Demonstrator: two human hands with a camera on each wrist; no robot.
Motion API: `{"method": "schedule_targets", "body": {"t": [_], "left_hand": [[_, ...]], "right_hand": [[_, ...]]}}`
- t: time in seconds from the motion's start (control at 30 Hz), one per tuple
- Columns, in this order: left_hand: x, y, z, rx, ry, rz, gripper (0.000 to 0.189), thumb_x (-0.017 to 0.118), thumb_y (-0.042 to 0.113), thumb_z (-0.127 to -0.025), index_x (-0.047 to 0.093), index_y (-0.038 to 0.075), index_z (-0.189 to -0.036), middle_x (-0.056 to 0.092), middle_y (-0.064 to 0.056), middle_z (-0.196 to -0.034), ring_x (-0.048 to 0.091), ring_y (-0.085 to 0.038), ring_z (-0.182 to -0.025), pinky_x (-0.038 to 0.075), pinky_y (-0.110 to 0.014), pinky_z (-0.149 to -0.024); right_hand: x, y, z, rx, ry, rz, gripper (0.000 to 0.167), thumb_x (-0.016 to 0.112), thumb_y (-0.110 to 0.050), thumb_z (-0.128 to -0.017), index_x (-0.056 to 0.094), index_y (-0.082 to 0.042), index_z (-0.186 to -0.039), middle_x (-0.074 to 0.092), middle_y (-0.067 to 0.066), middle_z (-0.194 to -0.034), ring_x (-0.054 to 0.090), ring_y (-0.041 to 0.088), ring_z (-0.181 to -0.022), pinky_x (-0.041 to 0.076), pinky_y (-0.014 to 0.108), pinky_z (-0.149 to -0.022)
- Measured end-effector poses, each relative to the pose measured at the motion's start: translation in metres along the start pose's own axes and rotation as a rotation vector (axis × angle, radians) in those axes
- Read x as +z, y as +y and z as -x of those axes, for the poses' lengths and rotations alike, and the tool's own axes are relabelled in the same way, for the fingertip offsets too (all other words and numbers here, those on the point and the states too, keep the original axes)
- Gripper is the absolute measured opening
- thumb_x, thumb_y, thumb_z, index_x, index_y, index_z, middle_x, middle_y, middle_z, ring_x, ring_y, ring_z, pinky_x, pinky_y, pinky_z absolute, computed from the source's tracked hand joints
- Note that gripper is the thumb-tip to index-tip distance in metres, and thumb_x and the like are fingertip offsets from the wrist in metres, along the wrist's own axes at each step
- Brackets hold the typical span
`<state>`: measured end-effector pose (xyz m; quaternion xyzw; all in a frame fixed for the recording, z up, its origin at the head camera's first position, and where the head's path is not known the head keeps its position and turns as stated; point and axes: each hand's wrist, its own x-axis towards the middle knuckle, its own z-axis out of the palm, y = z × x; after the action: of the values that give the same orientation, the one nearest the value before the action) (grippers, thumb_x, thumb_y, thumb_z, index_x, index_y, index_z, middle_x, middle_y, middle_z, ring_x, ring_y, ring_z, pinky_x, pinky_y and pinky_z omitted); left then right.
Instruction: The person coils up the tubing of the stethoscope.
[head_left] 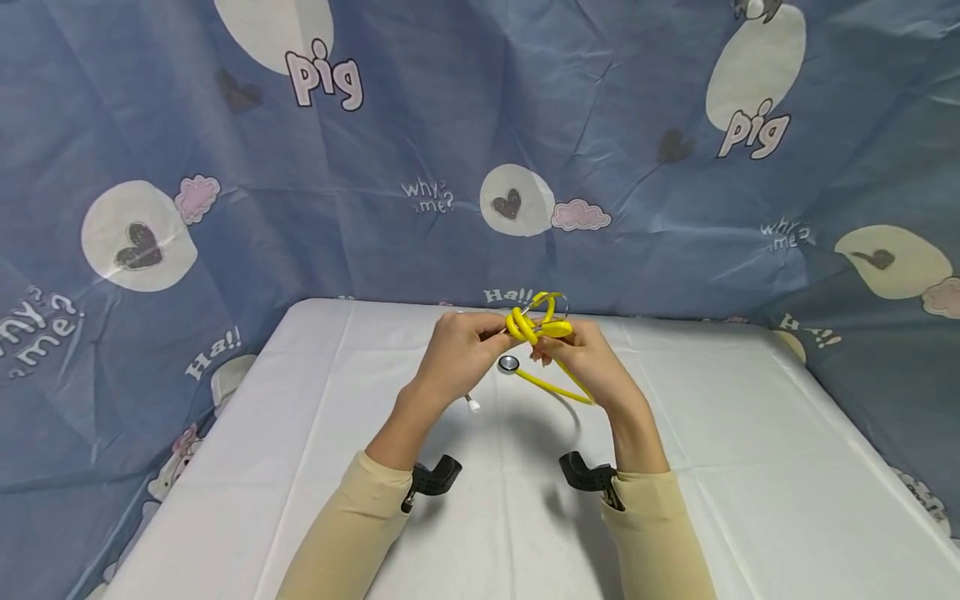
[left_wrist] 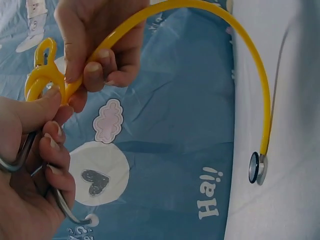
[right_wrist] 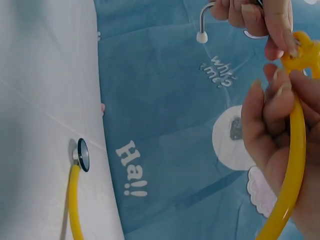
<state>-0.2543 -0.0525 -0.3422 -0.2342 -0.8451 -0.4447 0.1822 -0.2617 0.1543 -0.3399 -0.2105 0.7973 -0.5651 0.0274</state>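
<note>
A stethoscope with yellow tubing [head_left: 557, 329] is held up between both hands, above the far part of the table. Its tubing is looped over itself in a tight bundle [left_wrist: 44, 82]. My left hand [head_left: 457, 354] grips the metal ear tubes [left_wrist: 64, 205] and pinches the bundle with its thumb. One white ear tip [right_wrist: 202, 37] pokes out below that hand. My right hand [head_left: 596, 362] pinches the tubing right beside the bundle. From there the tube curves down to the round chest piece [left_wrist: 255, 168], low over the white cloth. Fingers partly hide the loops.
A white-covered table [head_left: 360, 500] lies under the hands. Behind it hangs a blue patterned cloth [head_left: 420, 108], which meets the table's far edge. A black wrist camera mount [head_left: 437, 477] sits at the left sleeve, another mount [head_left: 587, 473] at the right.
</note>
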Motion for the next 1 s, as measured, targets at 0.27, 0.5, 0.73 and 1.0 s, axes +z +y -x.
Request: {"method": "schedule_targets", "body": {"t": [0.27, 0.5, 0.73, 1.0], "left_hand": [[0.000, -0.005, 0.000, 0.016, 0.037, -0.039, 0.008, 0.073, 0.030, -0.091, 0.079, 0.024, -0.091, 0.062, 0.008, -0.059, 0.037, -0.013, -0.042, 0.028, -0.024, -0.043], [-0.004, -0.007, -0.001, 0.033, 0.081, -0.094, 0.010, 0.074, 0.028, -0.090, 0.079, 0.020, -0.088, 0.059, 0.008, -0.057, 0.036, -0.010, -0.042, 0.027, -0.023, -0.043], [-0.009, -0.012, -0.002, 0.028, 0.153, -0.153, 0.017, 0.075, 0.027, -0.089, 0.072, 0.018, -0.075, 0.042, 0.005, -0.049, 0.034, -0.010, -0.042, 0.023, -0.023, -0.043], [-0.011, -0.014, -0.002, 0.003, 0.135, -0.195, 0.017, 0.072, 0.030, -0.091, 0.076, 0.017, -0.082, 0.046, 0.005, -0.050, 0.038, -0.013, -0.044, 0.027, -0.025, -0.044]], "right_hand": [[0.005, -0.004, 0.000, 0.024, 0.068, 0.101, 0.017, 0.056, -0.011, -0.099, 0.067, 0.002, -0.098, 0.060, 0.013, -0.073, 0.053, 0.018, -0.059, 0.050, 0.030, -0.058], [0.006, -0.011, 0.002, 0.036, 0.009, 0.122, 0.018, 0.055, -0.014, -0.101, 0.069, -0.002, -0.101, 0.056, 0.008, -0.071, 0.046, 0.015, -0.056, 0.039, 0.024, -0.050], [0.009, -0.016, 0.002, -0.012, -0.055, 0.166, 0.022, 0.052, -0.012, -0.101, 0.070, -0.005, -0.112, 0.056, 0.006, -0.077, 0.045, 0.013, -0.060, 0.036, 0.023, -0.052], [0.009, -0.021, 0.006, -0.084, 0.044, 0.299, 0.011, 0.064, -0.016, -0.096, 0.072, -0.013, -0.089, 0.062, 0.011, -0.076, 0.053, 0.017, -0.064, 0.040, 0.025, -0.055]]}}
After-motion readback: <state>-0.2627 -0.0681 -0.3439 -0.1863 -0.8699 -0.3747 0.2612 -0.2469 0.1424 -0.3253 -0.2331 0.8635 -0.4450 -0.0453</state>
